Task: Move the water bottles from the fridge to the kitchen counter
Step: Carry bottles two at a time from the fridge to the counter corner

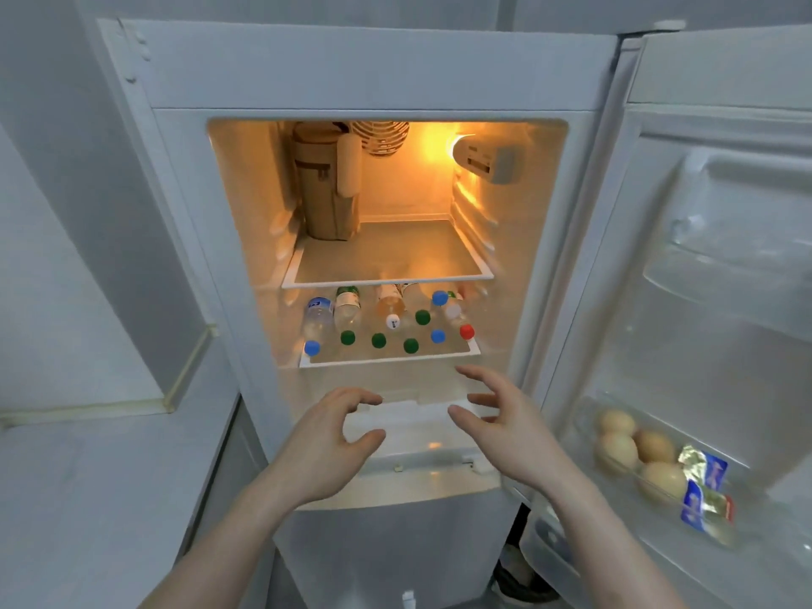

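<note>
Water bottles (386, 323) stand crowded on the lower shelf (389, 360) of the open fridge (351, 68), seen from above so that mostly their caps show: several green, a few blue, one red at the right front corner, and one white near the middle. At the left end a clear bottle with a blue cap (317, 323) leans forward toward the shelf's front edge. All of the bottles are inside the fridge, none is in a hand.

Above them, the upper shelf (386, 257) is lit yellow by the lamp on the right wall and carries a tall brown bag (323, 186) at its back left corner.

Both hands are held out in front of the fridge, below the bottle shelf and apart from it. The left hand (325, 437) has its fingers loosely curved and its thumb spread, holding nothing. The right hand (505, 428) is likewise relaxed, fingers spread and bent a little, grasping nothing. The two hands face each other with a gap between them.

The fridge door (712, 213) stands open at the right. Its lower door tray (584, 415) holds four brown eggs (637, 450) and, just beside them, small foil packets with blue labels (703, 490).

A pale counter (88, 476) lies to the left of the fridge.
</note>
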`<act>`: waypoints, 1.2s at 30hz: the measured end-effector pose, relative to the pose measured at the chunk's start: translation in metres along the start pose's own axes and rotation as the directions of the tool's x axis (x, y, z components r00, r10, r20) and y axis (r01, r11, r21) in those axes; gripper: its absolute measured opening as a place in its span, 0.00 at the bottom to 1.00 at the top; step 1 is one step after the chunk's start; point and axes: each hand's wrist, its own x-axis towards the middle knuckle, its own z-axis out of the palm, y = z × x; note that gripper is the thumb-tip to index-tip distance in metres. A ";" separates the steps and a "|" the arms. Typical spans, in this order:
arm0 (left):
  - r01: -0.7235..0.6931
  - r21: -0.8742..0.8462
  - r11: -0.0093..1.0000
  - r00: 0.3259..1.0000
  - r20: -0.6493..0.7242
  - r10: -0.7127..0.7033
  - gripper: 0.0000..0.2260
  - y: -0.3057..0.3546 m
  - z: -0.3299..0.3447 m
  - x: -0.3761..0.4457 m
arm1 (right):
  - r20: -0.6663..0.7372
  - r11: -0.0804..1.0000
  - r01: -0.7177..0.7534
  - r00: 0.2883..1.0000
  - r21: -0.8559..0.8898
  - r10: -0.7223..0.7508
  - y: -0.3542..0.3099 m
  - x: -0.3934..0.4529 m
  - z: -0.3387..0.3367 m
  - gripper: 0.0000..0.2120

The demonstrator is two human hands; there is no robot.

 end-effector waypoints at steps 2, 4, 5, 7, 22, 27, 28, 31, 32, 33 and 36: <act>0.033 -0.037 0.999 0.999 0.003 -0.033 0.16 -0.001 0.004 0.025 | -0.014 1.000 -0.021 1.000 0.021 0.021 0.005 0.024 0.002 0.25; 0.066 -0.069 0.995 0.998 0.006 -0.066 0.18 -0.004 0.007 0.053 | -0.034 0.998 -0.044 0.998 0.048 0.045 0.008 0.047 0.006 0.27; 0.083 -0.083 0.993 0.997 0.013 -0.082 0.19 -0.006 0.008 0.066 | -0.045 0.996 -0.056 0.997 0.064 0.059 0.009 0.058 0.007 0.27; 0.112 -0.101 0.989 0.994 0.031 -0.109 0.20 -0.011 0.011 0.093 | -0.067 0.994 -0.069 0.995 0.081 0.074 0.010 0.082 0.011 0.27; 0.554 -0.327 0.765 0.827 0.321 -0.461 0.32 -0.053 0.032 0.256 | -0.124 0.952 -0.304 0.946 -0.013 0.300 0.040 0.258 0.046 0.37; 0.605 -0.428 0.671 0.794 0.382 -0.472 0.33 -0.065 0.043 0.276 | -0.136 0.933 -0.360 0.925 -0.012 0.355 0.046 0.288 0.051 0.33; 0.612 -0.454 0.648 0.790 0.390 -0.473 0.32 -0.066 0.044 0.281 | -0.141 0.930 -0.367 0.920 0.013 0.365 0.046 0.294 0.052 0.30; 0.636 -0.520 0.570 0.772 0.423 -0.475 0.26 -0.069 0.047 0.293 | -0.163 0.929 -0.364 0.914 0.072 0.371 0.044 0.308 0.057 0.13; 0.639 -0.544 0.544 0.769 0.431 -0.472 0.23 -0.070 0.048 0.297 | -0.166 0.928 -0.362 0.913 0.090 0.372 0.043 0.312 0.059 0.09; 0.642 -0.566 0.517 0.766 0.439 -0.470 0.21 -0.072 0.049 0.300 | -0.163 0.922 -0.371 0.908 0.110 0.385 0.042 0.315 0.060 0.09; 0.640 -0.600 0.480 0.766 0.449 -0.460 0.16 -0.076 0.050 0.303 | -0.146 0.895 -0.420 0.886 0.150 0.441 0.041 0.319 0.061 0.09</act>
